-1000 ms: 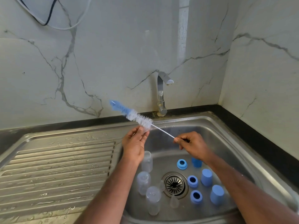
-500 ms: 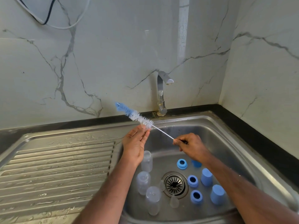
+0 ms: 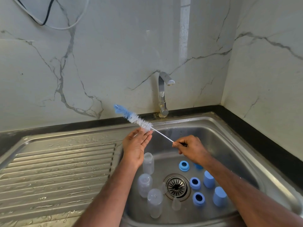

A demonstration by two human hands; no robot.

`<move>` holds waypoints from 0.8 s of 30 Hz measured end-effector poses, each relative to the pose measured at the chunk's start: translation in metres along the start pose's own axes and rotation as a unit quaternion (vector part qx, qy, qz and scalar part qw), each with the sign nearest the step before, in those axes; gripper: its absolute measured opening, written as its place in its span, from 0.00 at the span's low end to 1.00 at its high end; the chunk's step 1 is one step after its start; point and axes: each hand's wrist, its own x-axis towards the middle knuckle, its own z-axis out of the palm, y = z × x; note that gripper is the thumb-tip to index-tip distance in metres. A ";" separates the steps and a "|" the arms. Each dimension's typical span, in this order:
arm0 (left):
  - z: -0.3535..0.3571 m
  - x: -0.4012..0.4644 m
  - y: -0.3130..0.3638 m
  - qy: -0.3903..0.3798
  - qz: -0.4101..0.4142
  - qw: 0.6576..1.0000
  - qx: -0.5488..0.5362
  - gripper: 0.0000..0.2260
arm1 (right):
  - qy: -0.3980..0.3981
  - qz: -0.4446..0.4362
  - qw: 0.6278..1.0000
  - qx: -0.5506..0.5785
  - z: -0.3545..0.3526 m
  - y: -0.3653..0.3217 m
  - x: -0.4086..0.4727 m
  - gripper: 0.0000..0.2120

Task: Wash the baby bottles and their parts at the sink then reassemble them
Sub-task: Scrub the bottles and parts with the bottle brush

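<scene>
Centre frame: right hand (image 3: 191,148) pinches wire handle of bottle brush (image 3: 136,119); left hand (image 3: 136,145), fingers straight, touches bristles. Lower centre, sink basin (image 3: 229,145): three clear bottles (image 3: 145,185) left of drain (image 3: 176,186), blue collars (image 3: 195,183) and caps (image 3: 209,179) right. Faucet (image 3: 163,94) at upper centre.

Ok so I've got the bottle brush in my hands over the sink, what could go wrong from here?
1. The right hand only pinches the thin wire end of the bottle brush; that grip could slip or twist once you scrub.
2. The clear teats lie right beside the drain and are hard to see, so they may get missed or knocked.
3. The clear bottles stand upright close together; reaching in could tip them.
</scene>
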 end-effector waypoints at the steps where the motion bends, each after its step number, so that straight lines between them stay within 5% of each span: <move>1: 0.002 -0.002 0.000 -0.003 0.004 1.000 0.012 0.12 | 0.002 0.001 1.000 0.000 0.000 0.000 0.000 0.06; 3: 0.004 -0.005 0.000 0.000 0.002 0.999 0.033 0.05 | 0.003 0.002 1.000 -0.001 -0.001 -0.001 -0.001 0.06; 9: -0.004 0.007 0.004 0.054 -0.002 0.998 -0.044 0.08 | -0.013 -0.007 1.000 -0.001 -0.008 0.000 -0.002 0.05; 18: 0.008 -0.005 -0.008 -0.032 0.011 0.999 0.041 0.05 | 0.033 0.005 0.999 0.031 0.002 -0.010 -0.002 0.04; 24: 0.000 0.001 0.003 0.007 -0.004 1.000 -0.024 0.07 | -0.042 0.019 0.999 0.019 -0.016 -0.006 -0.009 0.06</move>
